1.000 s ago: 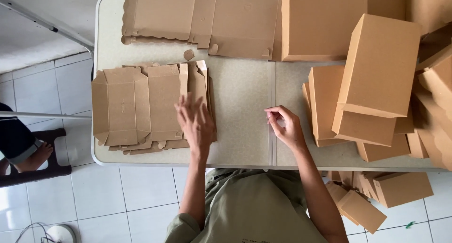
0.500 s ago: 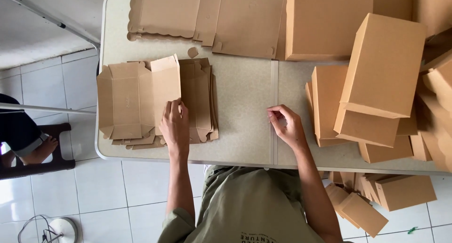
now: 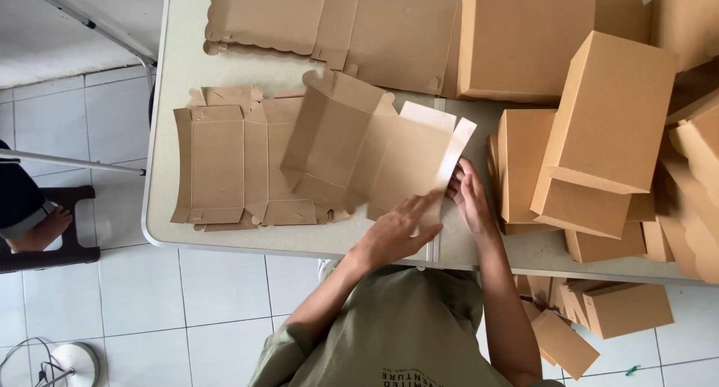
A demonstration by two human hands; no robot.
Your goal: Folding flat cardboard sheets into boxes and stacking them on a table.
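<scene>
Your left hand [image 3: 397,233] lies with fingers spread flat on the near edge of the unfolded cardboard box blank [image 3: 359,151], and your right hand [image 3: 470,200] pinches the pale end flap [image 3: 453,158] of that same blank, fingertips closed on its edge. The blank sits just ahead of both hands, tilted up off the surface [image 3: 247,237] on its far-left side and overlapping the stack of flat blanks [image 3: 221,166] to the left of your left hand. Judge it as light and thin — stiff along the panels, but ready to bend at every scored crease, so it will flop if you lift it by one flap alone. The plain kraft face looks dry and not slippery; the risk is rather creasing a panel or tearing a small tab. Take hold near the fold lines, one hand on each side, thumbs along a crease. To the right of your right hand stand assembled brown boxes [image 3: 607,117], close enough that a swinging panel could knock them — more flat sheets [image 3: 344,20] lie beyond your hands.
</scene>
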